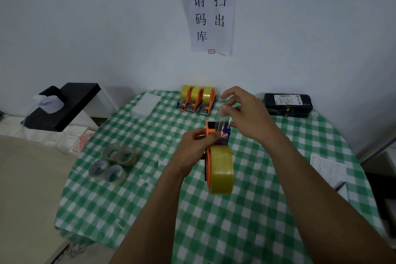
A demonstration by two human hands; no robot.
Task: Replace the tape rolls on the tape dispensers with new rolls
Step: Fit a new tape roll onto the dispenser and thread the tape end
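Orange tape dispenser (210, 129) held in curled grip of left hand (192, 148), right hand (246, 113) pinching clear tape strip (224, 123)

Wall (85, 28): plain white, bearing paper notices (211, 17).
Floor (25, 178): beige.
Table (235, 221): round-edged, under a green-and-white checked cloth.
Left side: black shelf (70, 103), possibly a stand.

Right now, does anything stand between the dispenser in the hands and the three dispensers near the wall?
Nothing lies on the tablecloth between the held dispenser and the row of three dispensers. Only the right hand, pinching the pulled tape strip, hangs over the right side of that stretch.
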